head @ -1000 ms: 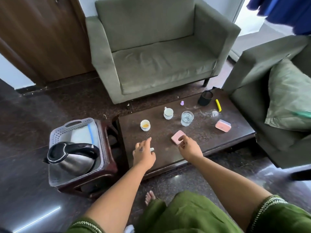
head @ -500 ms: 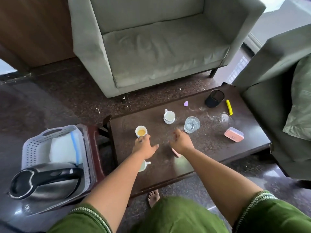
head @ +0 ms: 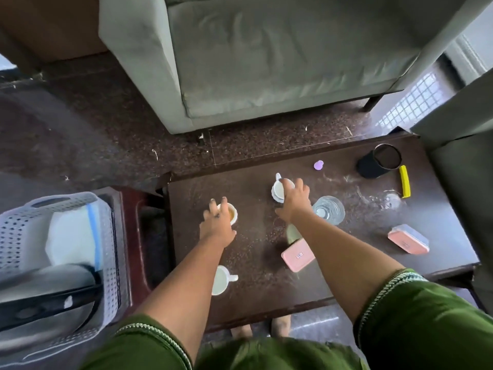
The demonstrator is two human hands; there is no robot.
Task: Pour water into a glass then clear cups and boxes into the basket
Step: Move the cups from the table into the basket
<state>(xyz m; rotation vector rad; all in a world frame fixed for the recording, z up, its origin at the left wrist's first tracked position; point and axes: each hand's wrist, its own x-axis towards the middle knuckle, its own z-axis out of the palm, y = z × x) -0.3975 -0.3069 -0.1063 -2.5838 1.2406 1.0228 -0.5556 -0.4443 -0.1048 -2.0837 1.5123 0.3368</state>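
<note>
On the dark coffee table (head: pixel 346 263) my left hand (head: pixel 217 222) closes its fingers round the rim of a white cup with yellowish liquid (head: pixel 232 213). My right hand (head: pixel 293 202) grips the rim of a second white cup (head: pixel 278 190) farther back. A glass of water (head: pixel 328 210) stands just right of that hand. A third white cup (head: pixel 221 279) sits near the table's front edge under my left forearm. A pink box (head: pixel 297 254) lies between my arms, another pink box (head: pixel 408 239) at the right. The white basket (head: pixel 16 222) stands on a stool at the left, holding a kettle (head: pixel 40 297).
A black mesh cup (head: pixel 378 161), a yellow bar (head: pixel 405 180), a small purple piece (head: pixel 318 165) and an overturned clear glass (head: pixel 390 200) lie at the table's far right. A grey armchair (head: pixel 266 62) stands beyond the table, a sofa (head: pixel 464 169) at the right.
Both hands have reached forward: the left from the near cup to the cup with yellowish liquid, the right off the pink box to the far white cup. The view tilted down.
</note>
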